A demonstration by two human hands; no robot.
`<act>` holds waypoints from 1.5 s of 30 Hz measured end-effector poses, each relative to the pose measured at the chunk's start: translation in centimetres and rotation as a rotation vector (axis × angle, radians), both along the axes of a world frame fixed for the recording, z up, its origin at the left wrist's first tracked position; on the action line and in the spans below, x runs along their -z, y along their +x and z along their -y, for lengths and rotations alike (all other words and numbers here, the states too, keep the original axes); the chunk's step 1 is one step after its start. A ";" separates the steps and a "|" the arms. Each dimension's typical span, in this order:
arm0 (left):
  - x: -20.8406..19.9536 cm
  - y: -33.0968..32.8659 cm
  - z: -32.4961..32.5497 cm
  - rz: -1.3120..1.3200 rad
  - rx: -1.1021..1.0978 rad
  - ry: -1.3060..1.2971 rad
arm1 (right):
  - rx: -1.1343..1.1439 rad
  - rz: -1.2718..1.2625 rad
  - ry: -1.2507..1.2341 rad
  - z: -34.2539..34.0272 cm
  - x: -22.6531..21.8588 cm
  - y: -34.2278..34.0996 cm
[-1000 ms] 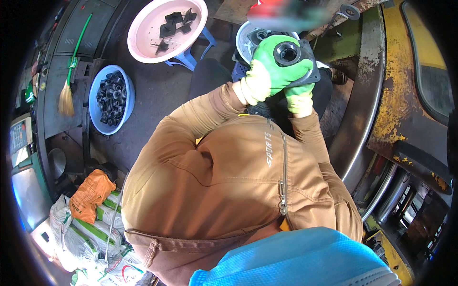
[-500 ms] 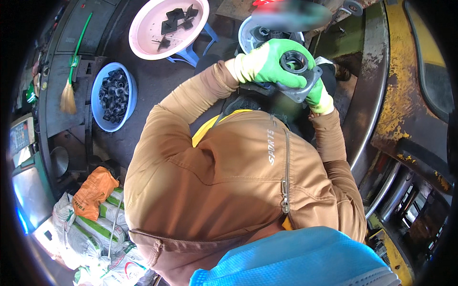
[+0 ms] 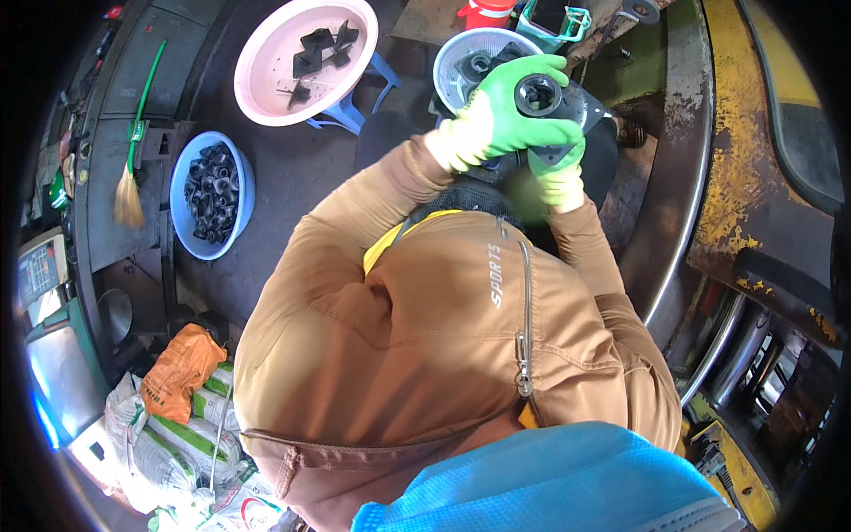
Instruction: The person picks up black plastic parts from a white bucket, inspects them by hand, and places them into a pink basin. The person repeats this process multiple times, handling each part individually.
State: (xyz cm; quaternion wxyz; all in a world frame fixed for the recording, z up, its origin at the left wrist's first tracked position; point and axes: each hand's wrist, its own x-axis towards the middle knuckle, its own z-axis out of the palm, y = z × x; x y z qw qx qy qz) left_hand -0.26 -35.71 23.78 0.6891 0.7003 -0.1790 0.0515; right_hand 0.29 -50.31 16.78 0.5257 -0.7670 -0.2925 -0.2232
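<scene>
Both my hands wear green gloves with pale yellow-green cuffs. My left hand (image 3: 505,111) is closed round a black flanged part (image 3: 574,100), its fingers spread on either side of the round collar. The collar's opening faces up, and the flat flange with its pointed corners slants away to the right. From below, my right hand (image 3: 560,177) supports the same part near the flange's lower edge; most of its fingers are hidden behind the part. Just beyond my left hand is a white basket (image 3: 450,82) with similar black parts in it.
A pink basin (image 3: 257,53) with black pieces stands on a blue stool (image 3: 350,111). A blue basin (image 3: 182,217) of black parts is further left. A red bucket (image 3: 487,12) and green basket (image 3: 539,34) are at the back. Yellow machinery (image 3: 736,168) borders my right; sacks (image 3: 199,434) lie lower left.
The flanged part has turned and tilted, and my hands have shifted slightly left with it. A blurred shape at the top is gone; the red bucket and green basket now show there.
</scene>
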 end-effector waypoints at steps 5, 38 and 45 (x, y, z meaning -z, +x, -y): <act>1.2 0.2 0.2 0.266 -0.084 0.007 | -0.072 -0.262 0.275 -0.8 -0.6 -0.5; 0.1 0.3 -0.9 0.096 -0.060 0.010 | -0.081 -0.356 0.070 -0.8 -1.2 0.6; 0.0 0.4 -1.3 0.322 0.012 0.020 | -0.052 -0.214 -0.043 -0.4 -2.2 -1.0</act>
